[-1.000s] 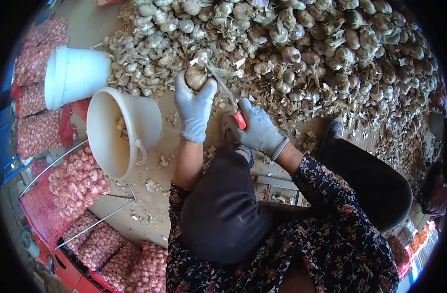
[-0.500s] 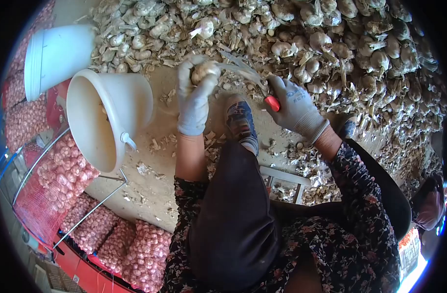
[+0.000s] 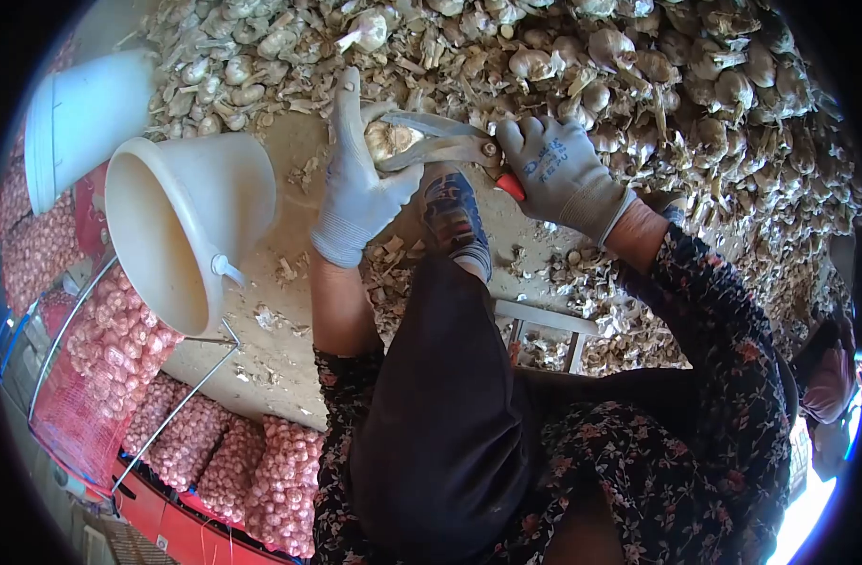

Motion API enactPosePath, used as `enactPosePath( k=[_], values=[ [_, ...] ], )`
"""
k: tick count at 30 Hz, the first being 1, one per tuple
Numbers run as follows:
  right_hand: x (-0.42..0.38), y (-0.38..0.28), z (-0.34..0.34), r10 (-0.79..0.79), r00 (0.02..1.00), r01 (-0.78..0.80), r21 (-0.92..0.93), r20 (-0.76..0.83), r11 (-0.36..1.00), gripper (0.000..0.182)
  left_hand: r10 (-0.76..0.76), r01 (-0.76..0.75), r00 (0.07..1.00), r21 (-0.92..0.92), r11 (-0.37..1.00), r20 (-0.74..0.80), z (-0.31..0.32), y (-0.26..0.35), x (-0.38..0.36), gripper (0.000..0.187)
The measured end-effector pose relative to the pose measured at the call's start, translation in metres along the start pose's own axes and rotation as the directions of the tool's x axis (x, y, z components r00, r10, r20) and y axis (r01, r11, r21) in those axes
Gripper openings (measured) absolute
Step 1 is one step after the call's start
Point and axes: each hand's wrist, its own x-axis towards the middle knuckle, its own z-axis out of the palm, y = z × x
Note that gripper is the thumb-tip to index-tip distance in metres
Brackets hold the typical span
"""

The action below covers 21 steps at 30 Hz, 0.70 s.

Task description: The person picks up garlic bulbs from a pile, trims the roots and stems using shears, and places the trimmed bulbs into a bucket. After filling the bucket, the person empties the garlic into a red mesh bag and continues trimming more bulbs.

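Note:
My left hand [image 3: 363, 184], in a pale grey work glove, holds a garlic bulb [image 3: 382, 143] between thumb and fingers, with one finger pointing up. Wrapped round the red handles of a pair of pruning shears [image 3: 461, 149] is my gloved right hand [image 3: 558, 169]. The two metal blades are spread apart and reach left to the bulb, one along its upper side and one along its lower side. Most of the handles are hidden in my right palm. Behind both hands lies a heap of dry garlic [image 3: 628, 56].
A whitish bucket [image 3: 247, 184] lies tipped on the left, with a light blue bucket [image 3: 96, 113] behind it. Red mesh bags of garlic [image 3: 285, 480] and a metal frame [image 3: 172, 424] stand at lower left. Dry scraps [image 3: 261, 315] litter the floor around my shoe [image 3: 456, 217].
My left hand has turned and its fingers have opened out somewhat around the bulb. The shears have come down and left, and their blades now sit at the bulb.

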Motion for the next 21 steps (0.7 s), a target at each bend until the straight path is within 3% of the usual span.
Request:
enactPosePath(
  k=[2, 4, 5, 6, 8, 9, 12, 15, 19, 21],
  values=[
    [0.001, 0.004, 0.004, -0.032, 0.999, 0.032, 0.004, 0.023, 0.999, 0.043, -0.032, 0.033, 0.999, -0.025, 0.999, 0.027, 0.001, -0.001, 0.0, 0.102],
    [-0.001, 0.005, 0.013, -0.04, 0.999, 0.04, 0.083, -0.007, 0.996, 0.044, -0.128, 0.121, 0.992, -0.341, 0.932, 0.003, 0.003, -0.003, -0.002, 0.103],
    [-0.001, 0.004, 0.016, -0.04, 0.999, 0.04, 0.085, -0.006, 0.996, 0.044, -0.127, 0.081, 0.989, -0.43, 0.899, -0.08, 0.009, -0.01, -0.002, 0.089],
    [-0.003, 0.001, 0.018, 0.002, 1.0, 0.0, 0.127, -0.013, 0.992, 0.044, -0.13, 0.084, 0.988, -0.43, 0.899, -0.078, 0.012, -0.017, -0.003, 0.089],
    [-0.005, -0.005, 0.023, 0.048, 0.999, -0.045, 0.163, -0.015, 0.986, 0.044, -0.374, 0.365, 0.919, -0.62, 0.695, 0.123, 0.014, -0.022, -0.003, 0.07],
    [-0.008, -0.008, 0.027, 0.069, 0.998, -0.07, 0.193, 0.013, 0.979, 0.044, -0.344, 0.321, 0.936, -0.595, 0.737, 0.078, 0.016, -0.025, -0.007, 0.046],
    [-0.017, -0.015, 0.032, 0.083, 0.995, -0.096, 0.256, 0.06, 0.962, 0.043, -0.368, 0.398, 0.913, -0.582, 0.709, 0.177, 0.015, -0.028, -0.01, 0.037],
    [-0.022, -0.022, 0.039, 0.089, 0.994, -0.103, 0.327, 0.059, 0.939, 0.041, -0.369, 0.396, 0.913, -0.587, 0.706, 0.172, 0.013, -0.028, -0.015, 0.03],
    [-0.035, -0.025, 0.041, 0.091, 0.987, -0.142, 0.447, 0.134, 0.883, 0.037, -0.398, 0.506, 0.863, -0.546, 0.668, 0.313, 0.012, -0.043, -0.026, 0.047],
    [-0.043, -0.027, 0.049, 0.093, 0.981, -0.163, 0.463, 0.172, 0.871, 0.035, -0.323, 0.517, 0.851, -0.767, 0.38, 0.413, 0.011, -0.048, -0.033, 0.038]
  ],
)
